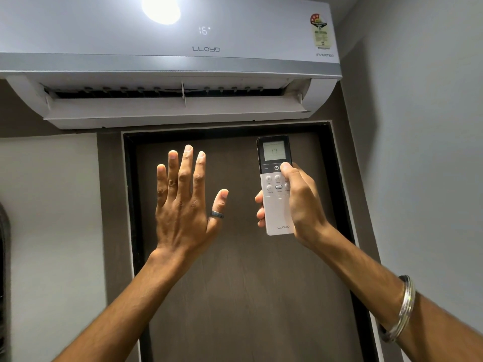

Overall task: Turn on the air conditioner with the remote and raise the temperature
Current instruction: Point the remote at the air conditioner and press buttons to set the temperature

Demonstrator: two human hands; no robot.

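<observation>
A white wall-mounted air conditioner [167, 61] hangs above the door; its front panel shows a lit 16 and its lower flap stands open. My right hand [298, 202] grips a white and black remote [275, 212] upright below the unit's right half. The thumb rests on the button to the right of the power symbol. The remote's screen reads 17. My left hand [183, 199] is raised flat beside it, fingers spread, holding nothing, with a dark ring on the thumb.
A dark brown door [235, 283] in a black frame fills the space behind both hands. A grey side wall [423, 152] stands close on the right. A bright lamp reflection [160, 7] glares on the unit's top. Metal bangles [403, 309] circle my right wrist.
</observation>
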